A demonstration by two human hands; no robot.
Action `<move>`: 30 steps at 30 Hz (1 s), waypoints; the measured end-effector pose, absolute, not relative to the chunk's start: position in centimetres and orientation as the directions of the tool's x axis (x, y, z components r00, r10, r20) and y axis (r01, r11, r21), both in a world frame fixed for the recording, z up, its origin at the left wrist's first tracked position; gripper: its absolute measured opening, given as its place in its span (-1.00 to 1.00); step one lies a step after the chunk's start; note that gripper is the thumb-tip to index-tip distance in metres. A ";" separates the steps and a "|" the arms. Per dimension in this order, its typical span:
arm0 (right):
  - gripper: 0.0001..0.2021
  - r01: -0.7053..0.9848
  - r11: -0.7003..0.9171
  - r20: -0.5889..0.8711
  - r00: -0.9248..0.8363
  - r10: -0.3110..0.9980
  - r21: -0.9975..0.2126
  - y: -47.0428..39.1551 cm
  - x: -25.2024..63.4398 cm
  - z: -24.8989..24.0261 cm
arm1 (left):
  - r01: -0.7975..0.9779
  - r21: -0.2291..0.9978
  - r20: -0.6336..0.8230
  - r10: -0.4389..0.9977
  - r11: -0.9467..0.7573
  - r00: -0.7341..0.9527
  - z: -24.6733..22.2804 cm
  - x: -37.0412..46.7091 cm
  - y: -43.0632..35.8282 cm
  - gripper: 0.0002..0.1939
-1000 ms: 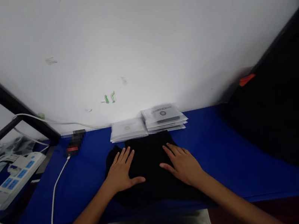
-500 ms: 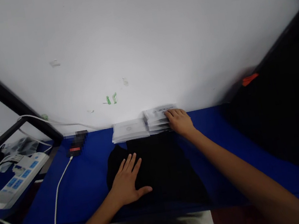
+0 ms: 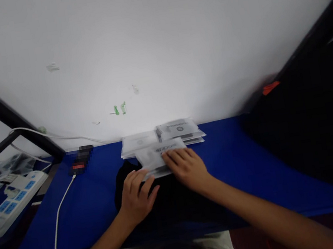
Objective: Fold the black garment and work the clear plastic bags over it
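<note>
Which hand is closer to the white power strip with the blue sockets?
Left. The left hand is over the black cloth, on the side toward the white power strip; the right hand is farther away, holding a pale packet.

Dim light, brightest mid-wall; dark right side, slight hand blur.

Both forearms reach forward, left hand with fingers spread, right hand palm down, fingers bent.

On the table: cloth at front centre, packet over its rear part; two packet stacks side by side behind, before the wall; device left of the stacks; power strip farther left.
</note>
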State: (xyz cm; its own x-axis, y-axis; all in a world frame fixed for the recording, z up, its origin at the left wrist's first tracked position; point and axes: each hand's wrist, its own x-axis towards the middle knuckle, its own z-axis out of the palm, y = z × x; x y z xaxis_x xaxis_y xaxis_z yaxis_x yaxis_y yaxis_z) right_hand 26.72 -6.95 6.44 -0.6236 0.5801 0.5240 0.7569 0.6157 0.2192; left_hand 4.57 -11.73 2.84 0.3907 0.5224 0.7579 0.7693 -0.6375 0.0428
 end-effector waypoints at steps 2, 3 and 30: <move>-0.66 0.735 0.646 0.505 -0.645 0.574 0.206 -8.3 26.2 5.2 | 0.724 0.010 0.713 0.512 -0.690 0.479 3.3 4.4 -11.5 -0.71; -0.67 0.730 0.653 0.497 -0.650 0.574 0.200 -8.7 26.3 4.5 | 0.708 0.014 0.688 0.521 -0.706 0.505 3.5 4.2 -11.4 -0.73; -0.81 0.672 0.738 0.640 -0.592 0.491 0.055 -9.2 32.0 4.8 | 0.756 -0.010 0.703 0.533 -0.654 0.470 5.3 2.0 -9.6 -0.86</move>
State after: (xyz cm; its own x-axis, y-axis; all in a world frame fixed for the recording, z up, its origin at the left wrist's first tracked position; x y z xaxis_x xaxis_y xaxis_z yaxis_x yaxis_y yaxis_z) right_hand 31.98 -9.24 4.84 -0.5917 0.4907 0.6396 0.6721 0.7384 0.0552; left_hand 1.98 -9.58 5.33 0.4702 0.5329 0.7035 0.7563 -0.6542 -0.0099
